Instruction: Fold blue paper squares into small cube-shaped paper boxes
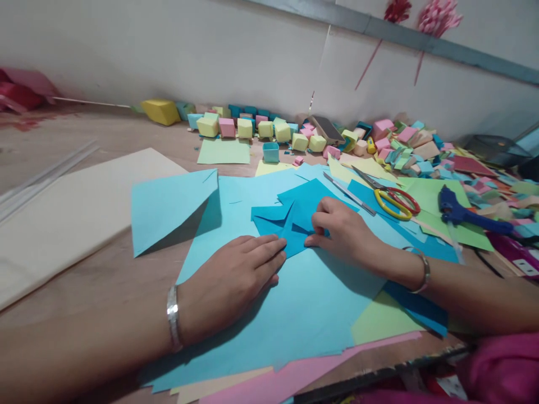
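Note:
A folded piece of darker blue paper [273, 220] lies before me, with flaps standing up along its creases. My left hand [236, 280] lies flat, fingers stretched out, its fingertips pressing the near edge of that paper. On the opposite side my right hand [343, 230] is closed, with thumb and curled fingers pinching the paper's right part. What sits between those fingers is partly hidden. Another blue sheet [314, 193] shows just behind the folded piece. Beneath everything spreads a large light blue sheet [269, 314].
Scissors [393, 203], a craft knife [349, 193] and a blue glue gun [471, 216] lie at the right. Small paper boxes [245, 128] line the wall, with a heap [408, 146] further right. A bent light blue sheet [174, 207] and cream sheets [84, 219] are left.

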Demonstrator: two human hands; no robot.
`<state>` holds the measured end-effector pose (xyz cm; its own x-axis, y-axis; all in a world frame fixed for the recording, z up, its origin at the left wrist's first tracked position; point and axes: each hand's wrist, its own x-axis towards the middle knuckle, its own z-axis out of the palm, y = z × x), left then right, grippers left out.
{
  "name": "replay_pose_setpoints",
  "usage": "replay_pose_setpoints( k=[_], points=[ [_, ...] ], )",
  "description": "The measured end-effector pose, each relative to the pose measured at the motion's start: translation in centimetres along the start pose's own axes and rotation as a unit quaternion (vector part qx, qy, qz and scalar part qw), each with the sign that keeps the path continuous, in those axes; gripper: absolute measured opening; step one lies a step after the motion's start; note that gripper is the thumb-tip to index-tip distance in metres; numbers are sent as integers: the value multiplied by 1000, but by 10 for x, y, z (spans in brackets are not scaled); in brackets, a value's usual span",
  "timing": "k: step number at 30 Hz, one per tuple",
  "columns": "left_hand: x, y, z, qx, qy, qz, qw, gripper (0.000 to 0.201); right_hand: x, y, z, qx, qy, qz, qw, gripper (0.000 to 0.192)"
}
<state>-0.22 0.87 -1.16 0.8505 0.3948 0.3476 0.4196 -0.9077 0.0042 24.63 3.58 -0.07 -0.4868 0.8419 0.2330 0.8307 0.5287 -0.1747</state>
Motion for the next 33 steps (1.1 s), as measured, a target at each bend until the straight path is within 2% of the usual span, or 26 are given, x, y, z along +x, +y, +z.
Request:
replay_pose_setpoints(
  k=[6, 11, 16, 19, 22, 26, 33],
  points=[
    [0, -1, -1, -4, 1, -1, 1000, 30, 1, 9, -8, 20, -34, 1, 999, 28],
    [2, 0, -1, -1, 6, 6, 1000, 29, 0, -5, 1, 77, -25, 0, 997, 28],
    [2, 0, 0, 0, 4, 10, 1000, 28, 0, -19, 13, 109, -4, -45, 993, 22],
    [2, 0, 0, -9, 12, 3, 1000, 29, -3, -19, 15, 59, 26, -133, 989, 11],
    [2, 0, -1, -27, 14, -16, 999, 31, -10, -22, 12, -29, 53, -225, 972, 19],
    [2, 1, -3, -52, 14, -30, 998, 30, -21, -31, 6, -112, 75, -268, 954, 26],
    [-1, 0, -2, -116, 29, -72, 990, 31, -20, -38, 4, -124, 92, -296, 942, 24]
  ],
)
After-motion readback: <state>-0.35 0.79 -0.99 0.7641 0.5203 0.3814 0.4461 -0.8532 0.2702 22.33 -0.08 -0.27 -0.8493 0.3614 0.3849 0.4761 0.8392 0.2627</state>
